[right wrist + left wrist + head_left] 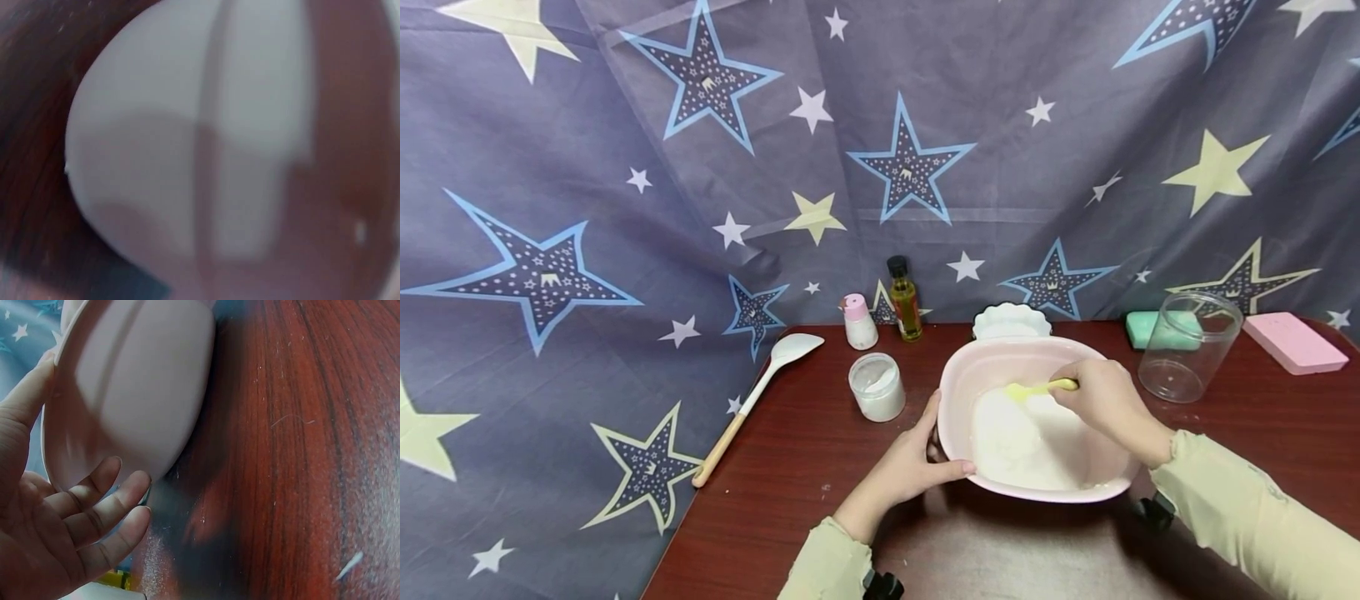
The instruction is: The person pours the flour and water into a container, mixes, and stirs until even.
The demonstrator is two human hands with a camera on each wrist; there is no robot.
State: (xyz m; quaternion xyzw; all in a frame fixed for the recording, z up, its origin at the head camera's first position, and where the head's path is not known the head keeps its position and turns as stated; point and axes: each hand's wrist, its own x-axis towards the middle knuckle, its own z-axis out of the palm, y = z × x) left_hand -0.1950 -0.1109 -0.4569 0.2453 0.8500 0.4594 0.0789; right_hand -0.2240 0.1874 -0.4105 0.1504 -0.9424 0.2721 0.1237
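Note:
A pink oval basin (957, 417) on the table contains a white substance (1022, 442), part of it heaped on the left side. My left hand (908, 467) holds the basin's left side, thumb at the front rim and fingers along the outer wall. The left wrist view shows this hand (69, 525) close, fingers bent beside the basin wall (144, 381). Over the basin, my right hand (1108, 404) grips the handle of a small yellow spoon (1037, 388); its tip meets the white substance. The right wrist view is filled by the basin's outer wall (137, 156), with the hand hidden.
Left of the basin stand an open jar of white powder (880, 402), a pink-capped shaker (859, 325) and an oil bottle (906, 304). A spatula (748, 404) lies at the left edge. Behind is a scalloped white dish (1011, 319); rightward, a clear container (1183, 358), green sponge (1141, 329) and pink sponge (1296, 343).

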